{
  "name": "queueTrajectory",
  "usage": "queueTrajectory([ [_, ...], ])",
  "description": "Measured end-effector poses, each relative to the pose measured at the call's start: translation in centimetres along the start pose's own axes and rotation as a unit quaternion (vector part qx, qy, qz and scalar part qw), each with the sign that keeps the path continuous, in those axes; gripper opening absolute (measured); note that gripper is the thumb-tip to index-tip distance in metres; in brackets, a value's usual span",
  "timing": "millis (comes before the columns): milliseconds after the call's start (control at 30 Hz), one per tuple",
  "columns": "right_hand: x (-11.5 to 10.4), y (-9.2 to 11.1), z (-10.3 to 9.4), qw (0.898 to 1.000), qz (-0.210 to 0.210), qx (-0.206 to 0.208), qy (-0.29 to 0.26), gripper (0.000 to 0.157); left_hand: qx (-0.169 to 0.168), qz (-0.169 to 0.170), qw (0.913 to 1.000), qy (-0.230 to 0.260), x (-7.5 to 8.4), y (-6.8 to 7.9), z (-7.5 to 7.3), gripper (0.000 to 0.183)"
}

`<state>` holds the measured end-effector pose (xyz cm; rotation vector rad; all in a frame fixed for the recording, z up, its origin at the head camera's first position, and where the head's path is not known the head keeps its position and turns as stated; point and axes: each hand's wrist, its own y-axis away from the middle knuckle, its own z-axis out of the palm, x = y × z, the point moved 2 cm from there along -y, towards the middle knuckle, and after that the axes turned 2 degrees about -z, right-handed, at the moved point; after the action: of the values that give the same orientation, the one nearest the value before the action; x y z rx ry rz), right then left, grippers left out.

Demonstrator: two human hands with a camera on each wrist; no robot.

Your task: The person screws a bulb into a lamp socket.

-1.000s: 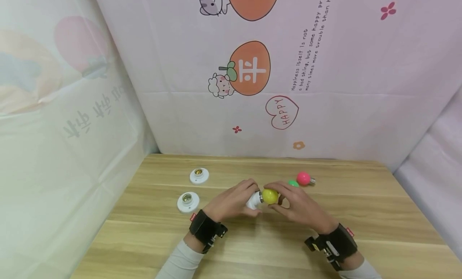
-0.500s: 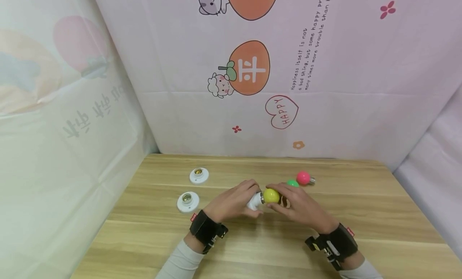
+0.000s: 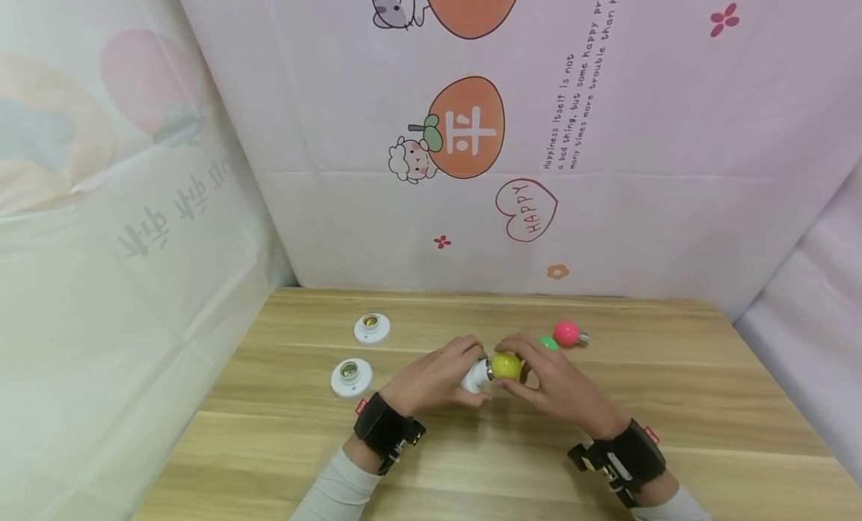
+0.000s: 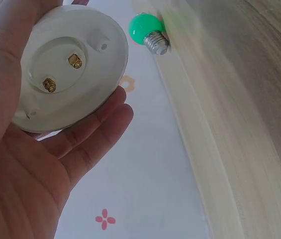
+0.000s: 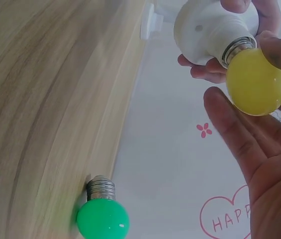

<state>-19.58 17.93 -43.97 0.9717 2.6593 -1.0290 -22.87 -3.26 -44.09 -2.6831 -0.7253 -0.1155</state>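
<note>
From where I stand, left to right. Pale printed cloth [image 3: 337, 132] down the left side and across the back of the wooden table [image 3: 256, 446]. On the table's left part, two round white lamp holders: the far holder [image 3: 372, 328] and the near holder [image 3: 351, 378], apart from each other, both mouth up.

Next, the left hand [image 3: 434, 375], black band [image 3: 382, 425] at the wrist. Fingers curved round the base of a third, held holder [image 3: 475, 375], gripping it; two brass-coloured screws [image 4: 74, 61] show on its underside. Its mouth points to the right.

At that mouth, the yellow bulb [image 3: 506, 366], lying sideways, a little metal thread visible between globe and holder (how deep the cap sits, I cannot tell). Right hand [image 3: 562, 382], also banded, has thumb and fingers narrowed about the globe, holding it; the right wrist view shows one digit against the yellow surface.

Just beyond the right hand, the green bulb [image 3: 548, 343], partly hidden by it. Near that, farther right, the pink bulb [image 3: 566, 333] on its side, metal cap pointing right.
</note>
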Motion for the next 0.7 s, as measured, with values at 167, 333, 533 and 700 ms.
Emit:
queueTrajectory([
  [167,-0.18,0.01,-0.04,1.0,-0.018,0.01,0.017,0.051,0.005,0.0,1.0,0.004,0.05,-0.02,-0.04,0.045],
  [333,-0.12,-0.03,-0.03,0.999,-0.028,0.007,0.025,0.055,0.004,-0.003,0.9999,0.011,0.1,0.0,-0.25,0.045],
  [533,-0.14,0.01,0.02,0.999,-0.028,0.008,0.033,0.055,0.004,0.0,1.0,0.007,0.06,0.04,-0.22,0.043],
  [700,-0.18,0.17,0.0,1.0,-0.011,-0.006,0.029,0.056,0.003,0.0,1.0,0.005,0.07,0.11,-0.18,0.043],
])
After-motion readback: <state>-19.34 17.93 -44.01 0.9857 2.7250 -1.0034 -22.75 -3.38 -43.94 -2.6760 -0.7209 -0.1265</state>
